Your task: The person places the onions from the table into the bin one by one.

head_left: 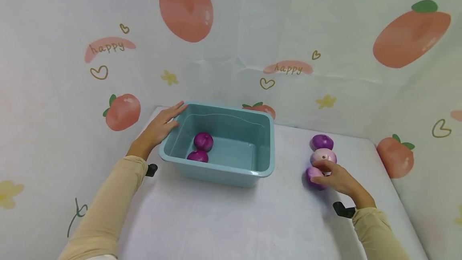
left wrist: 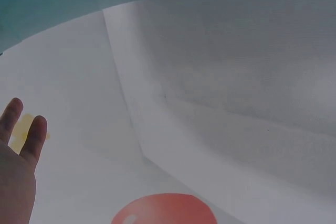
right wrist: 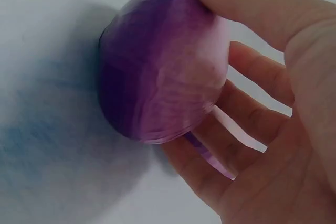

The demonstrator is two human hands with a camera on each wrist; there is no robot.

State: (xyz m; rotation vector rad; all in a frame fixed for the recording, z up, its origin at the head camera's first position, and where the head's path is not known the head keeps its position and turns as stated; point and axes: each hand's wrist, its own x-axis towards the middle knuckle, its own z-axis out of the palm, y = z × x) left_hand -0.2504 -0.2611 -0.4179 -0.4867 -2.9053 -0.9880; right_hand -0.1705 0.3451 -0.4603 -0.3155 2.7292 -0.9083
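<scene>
A light blue plastic basin (head_left: 231,174) stands on the white table with two red onions (head_left: 203,141) inside, toward its left end. My left hand (head_left: 160,126) rests on the basin's left rim, fingers extended; the left wrist view catches two straight fingers (left wrist: 34,140) at its edge. Off to the right of the basin, my right hand (head_left: 339,179) holds the nearest red onion (right wrist: 163,66) of a row, thumb on one side and fingers round the other. Just beyond it lie a paler onion (head_left: 323,155) and a dark purple onion (head_left: 322,142).
A white cloth backdrop (head_left: 231,43) printed with peaches and hearts rises behind the table and along its sides. The table surface (head_left: 223,220) extends in front of the basin and between basin and onions. Each wrist wears a black strap piece (head_left: 344,210).
</scene>
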